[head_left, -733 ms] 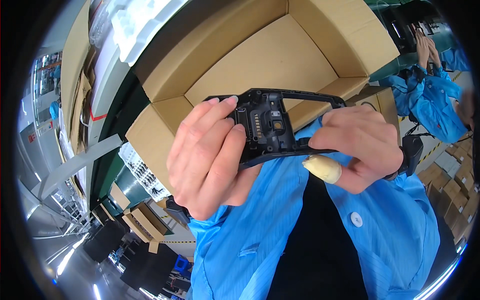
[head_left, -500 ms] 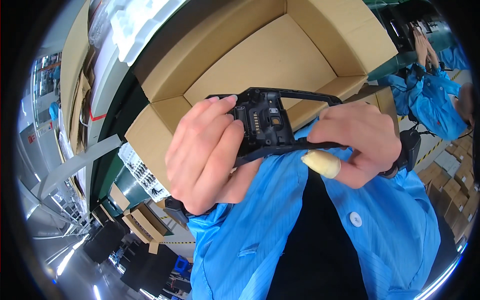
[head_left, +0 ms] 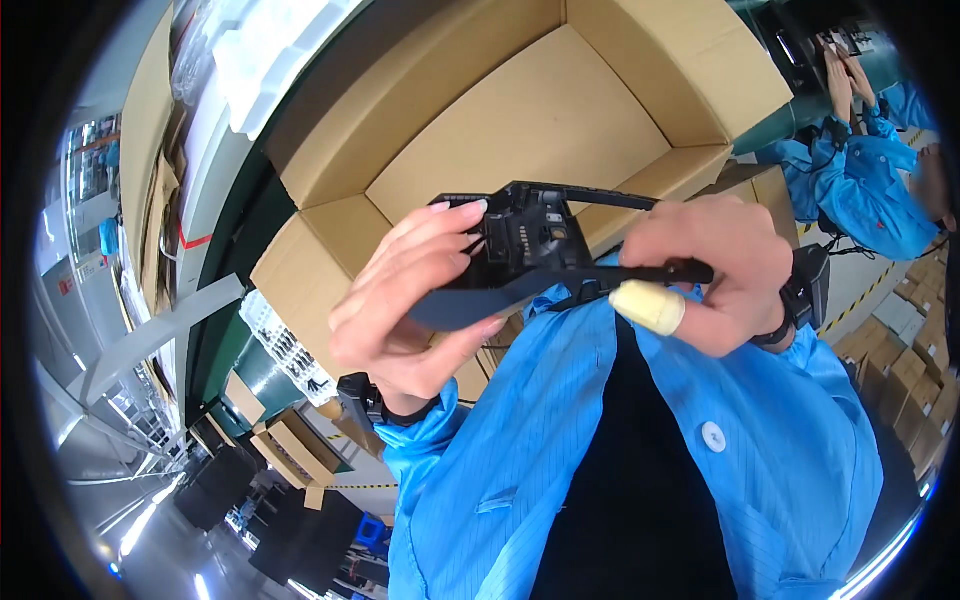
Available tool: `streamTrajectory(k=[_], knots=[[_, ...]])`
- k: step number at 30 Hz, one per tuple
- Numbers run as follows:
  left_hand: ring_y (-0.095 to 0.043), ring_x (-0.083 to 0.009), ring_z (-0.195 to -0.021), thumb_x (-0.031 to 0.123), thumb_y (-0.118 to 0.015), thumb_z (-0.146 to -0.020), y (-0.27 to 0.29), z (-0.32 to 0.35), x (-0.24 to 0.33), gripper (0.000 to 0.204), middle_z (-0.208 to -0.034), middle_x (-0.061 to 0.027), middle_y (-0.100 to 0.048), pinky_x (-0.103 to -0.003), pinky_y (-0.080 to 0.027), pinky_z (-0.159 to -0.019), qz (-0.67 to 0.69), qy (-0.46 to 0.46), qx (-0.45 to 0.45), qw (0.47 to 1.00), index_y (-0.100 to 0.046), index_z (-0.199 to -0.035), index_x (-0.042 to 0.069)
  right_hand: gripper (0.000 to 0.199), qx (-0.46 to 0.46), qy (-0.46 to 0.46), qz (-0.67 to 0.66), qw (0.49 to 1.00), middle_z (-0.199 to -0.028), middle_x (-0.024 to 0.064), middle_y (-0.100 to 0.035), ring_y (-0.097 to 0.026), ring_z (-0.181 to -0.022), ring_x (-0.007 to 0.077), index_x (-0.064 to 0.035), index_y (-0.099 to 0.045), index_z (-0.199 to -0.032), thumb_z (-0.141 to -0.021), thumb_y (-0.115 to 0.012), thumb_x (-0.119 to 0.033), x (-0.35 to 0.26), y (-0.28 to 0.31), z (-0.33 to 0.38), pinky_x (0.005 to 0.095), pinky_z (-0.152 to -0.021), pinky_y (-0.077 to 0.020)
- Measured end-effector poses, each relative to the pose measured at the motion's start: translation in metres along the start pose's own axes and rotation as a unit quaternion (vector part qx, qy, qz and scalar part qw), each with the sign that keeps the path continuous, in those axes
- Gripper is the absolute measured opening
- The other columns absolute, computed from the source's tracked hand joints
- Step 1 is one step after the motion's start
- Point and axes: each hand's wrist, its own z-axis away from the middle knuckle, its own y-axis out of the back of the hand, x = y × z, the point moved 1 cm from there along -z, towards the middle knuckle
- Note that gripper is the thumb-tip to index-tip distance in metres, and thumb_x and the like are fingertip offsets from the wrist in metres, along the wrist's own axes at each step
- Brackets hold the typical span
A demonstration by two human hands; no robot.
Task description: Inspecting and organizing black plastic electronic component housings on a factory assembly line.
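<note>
Between my hands is a black plastic device housing (head_left: 560,275), tilted so that its long side wall faces me. It has an open frame at the right and a recess with a row of gold contacts at the left. My left hand (head_left: 405,300) grips its left end, fingers over the top and thumb below. My right hand (head_left: 715,265) pinches the right end of the frame. A pale yellow finger cot (head_left: 648,307) covers the right thumb. Behind the housing stands an open cardboard box (head_left: 530,120), its bottom bare where visible.
White plastic trays (head_left: 270,60) lie at upper left, and another white tray (head_left: 285,345) with dark parts sits left of the box. A co-worker in a blue coat (head_left: 860,185) works at far right. Stacked cartons (head_left: 905,340) stand at the right edge.
The housing has been tipped so its near side wall shows. My left fingers have spread, and the left thumb has come into view under the housing.
</note>
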Motion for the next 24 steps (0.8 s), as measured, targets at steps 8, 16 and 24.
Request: streamTrajectory(k=[8, 16, 24], knots=[[-0.072, -0.0473, -0.102, 0.000, -0.082, -0.065, 0.004, 0.010, -0.002, 0.028, -0.084, -0.0278, -0.073, -0.059, -0.052, -0.098, -0.067, -0.078, 0.016, 0.995, -0.067, -0.085, -0.011, 0.023, 0.044, 0.154, 0.000, 0.987, -0.062, 0.0123, -0.059, -0.057, -0.049, 0.0274, 0.0084, -0.067, -0.086, -0.073, -0.080, -0.004, 0.002, -0.014, 0.000, 0.0336, -0.044, -0.0459], [-0.074, -0.0369, -0.098, 0.006, -0.087, -0.069, 0.001, 0.012, -0.021, 0.033, -0.093, -0.0254, -0.075, -0.049, -0.054, -0.098, -0.040, -0.007, 0.074, 0.996, -0.073, -0.093, -0.011, 0.022, 0.061, -0.204, -0.330, 0.920, -0.082, 0.0050, -0.069, -0.063, -0.074, 0.0031, 0.0044, -0.066, -0.105, -0.087, -0.074, -0.006, 0.033, -0.038, 0.015, 0.0201, -0.064, -0.0472], [-0.073, -0.0304, -0.081, 0.007, -0.083, -0.075, 0.093, 0.017, -0.143, 0.027, -0.087, -0.0185, -0.074, -0.037, -0.055, -0.076, -0.255, 0.309, -0.129, 0.907, -0.075, -0.099, 0.000, 0.030, 0.081, -0.096, 0.240, 0.963, -0.099, 0.0162, -0.068, -0.069, -0.094, 0.0346, 0.0002, -0.064, -0.113, -0.083, -0.068, -0.003, 0.126, -0.045, 0.038, 0.0382, -0.078, -0.0545]])
